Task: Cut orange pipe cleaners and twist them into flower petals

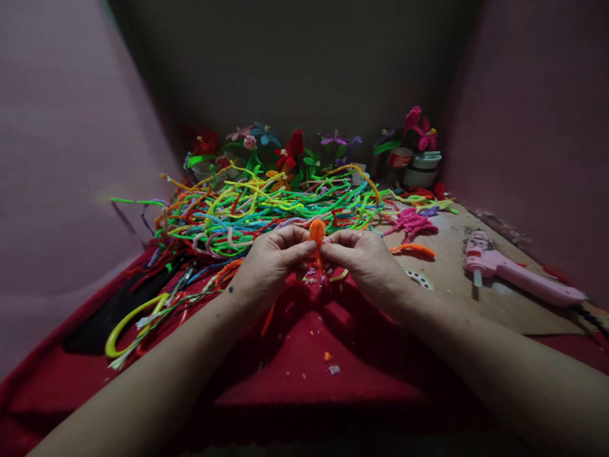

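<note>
My left hand point(269, 263) and my right hand point(364, 259) meet at the middle of the view, both pinched on a short orange pipe cleaner point(316, 233) that is bent into a small loop at its top. Its tail hangs down between my fingers over the red cloth point(304, 374). Just behind my hands lies a big tangled heap of pipe cleaners point(266, 206) in green, yellow, blue, red and orange.
A pink glue gun point(514, 270) lies on a brown board point(476, 304) at the right. Yellow-handled scissors point(137, 317) lie at the left. Finished pipe-cleaner flowers point(290, 152) and a white jar point(421, 168) stand along the back wall. Pink curled pieces point(412, 222) lie nearby.
</note>
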{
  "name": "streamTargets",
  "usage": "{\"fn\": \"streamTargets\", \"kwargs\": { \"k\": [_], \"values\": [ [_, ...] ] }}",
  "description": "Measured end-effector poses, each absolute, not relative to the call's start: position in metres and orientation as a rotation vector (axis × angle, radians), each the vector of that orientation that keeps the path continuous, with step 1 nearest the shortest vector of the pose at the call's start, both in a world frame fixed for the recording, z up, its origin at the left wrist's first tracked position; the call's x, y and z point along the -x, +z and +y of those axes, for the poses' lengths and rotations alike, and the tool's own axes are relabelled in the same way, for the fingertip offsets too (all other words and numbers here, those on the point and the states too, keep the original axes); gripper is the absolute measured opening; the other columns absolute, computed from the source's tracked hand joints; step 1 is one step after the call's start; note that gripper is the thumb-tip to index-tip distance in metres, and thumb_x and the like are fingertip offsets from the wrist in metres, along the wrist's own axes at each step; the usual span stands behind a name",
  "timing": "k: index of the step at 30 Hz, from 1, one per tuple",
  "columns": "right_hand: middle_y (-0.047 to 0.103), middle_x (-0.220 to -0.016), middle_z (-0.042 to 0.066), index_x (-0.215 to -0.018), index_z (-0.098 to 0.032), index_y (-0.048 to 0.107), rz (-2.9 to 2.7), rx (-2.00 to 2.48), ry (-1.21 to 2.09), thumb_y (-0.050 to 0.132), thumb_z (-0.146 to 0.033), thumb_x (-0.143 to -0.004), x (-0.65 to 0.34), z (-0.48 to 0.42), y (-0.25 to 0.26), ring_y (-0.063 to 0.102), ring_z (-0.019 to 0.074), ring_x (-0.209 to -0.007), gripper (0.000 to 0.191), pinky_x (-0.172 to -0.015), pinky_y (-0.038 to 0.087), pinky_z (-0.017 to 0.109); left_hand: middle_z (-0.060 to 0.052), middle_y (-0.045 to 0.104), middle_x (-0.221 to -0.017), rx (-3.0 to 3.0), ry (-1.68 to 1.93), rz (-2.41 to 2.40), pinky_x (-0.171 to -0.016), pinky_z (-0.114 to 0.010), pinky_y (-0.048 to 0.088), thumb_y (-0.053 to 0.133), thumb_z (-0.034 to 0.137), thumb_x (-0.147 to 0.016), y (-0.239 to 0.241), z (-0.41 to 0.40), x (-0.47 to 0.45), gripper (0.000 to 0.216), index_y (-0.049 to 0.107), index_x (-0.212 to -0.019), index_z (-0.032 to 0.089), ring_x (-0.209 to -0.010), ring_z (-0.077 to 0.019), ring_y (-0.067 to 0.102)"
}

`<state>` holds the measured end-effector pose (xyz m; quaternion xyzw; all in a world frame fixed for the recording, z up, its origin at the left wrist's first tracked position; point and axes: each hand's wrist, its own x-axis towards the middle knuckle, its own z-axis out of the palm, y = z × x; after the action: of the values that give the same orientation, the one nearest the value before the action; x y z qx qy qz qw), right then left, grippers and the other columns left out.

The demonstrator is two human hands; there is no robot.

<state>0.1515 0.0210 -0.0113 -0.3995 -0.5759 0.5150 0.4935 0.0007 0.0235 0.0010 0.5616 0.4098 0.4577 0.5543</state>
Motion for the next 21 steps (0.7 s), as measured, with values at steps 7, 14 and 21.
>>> {"fn": "streamTargets", "kwargs": {
  "k": [7,14,21],
  "values": [
    [0.050,-0.051,-0.004,-0.056,-0.017,0.052,-1.400,1.071,1.140,0.051,-0.014,-0.063,-0.1467,0.0179,-0.0099,0.043,0.0087,-0.049,0.008,-0.049,0.034,0.023,0.005,0.048,-0.058,-1.466,1.101,0.994,-0.051,-0.019,0.033,0.065,0.027,-0.071,-0.0042,0.0190,-0.0084,0.017,0.053,-0.070,0.015,-0.051,-0.0054,0.041],
    [0.050,-0.051,-0.004,-0.059,-0.018,0.051,-1.484,1.098,1.083,0.053,-0.018,-0.066,-0.1479,0.0171,-0.0111,0.044,0.0096,-0.049,0.008,-0.050,0.033,0.024,0.001,0.058,-0.074,-1.470,1.098,0.996,-0.066,-0.022,0.040,0.066,0.029,-0.070,-0.0046,0.0227,-0.0046,0.019,0.061,-0.081,0.014,-0.066,-0.0089,0.050],
    [0.054,-0.054,-0.002,-0.064,-0.014,0.059,-1.580,1.080,1.223,0.057,-0.028,-0.069,-0.1501,0.0117,-0.0077,0.044,0.0100,-0.051,0.015,-0.051,0.033,0.024,0.002,0.060,-0.067,-1.346,1.150,0.945,-0.067,-0.023,0.041,0.070,0.030,-0.065,-0.0039,0.0249,-0.0010,0.019,0.065,-0.072,0.013,-0.064,-0.0096,0.052]
  ]
}}
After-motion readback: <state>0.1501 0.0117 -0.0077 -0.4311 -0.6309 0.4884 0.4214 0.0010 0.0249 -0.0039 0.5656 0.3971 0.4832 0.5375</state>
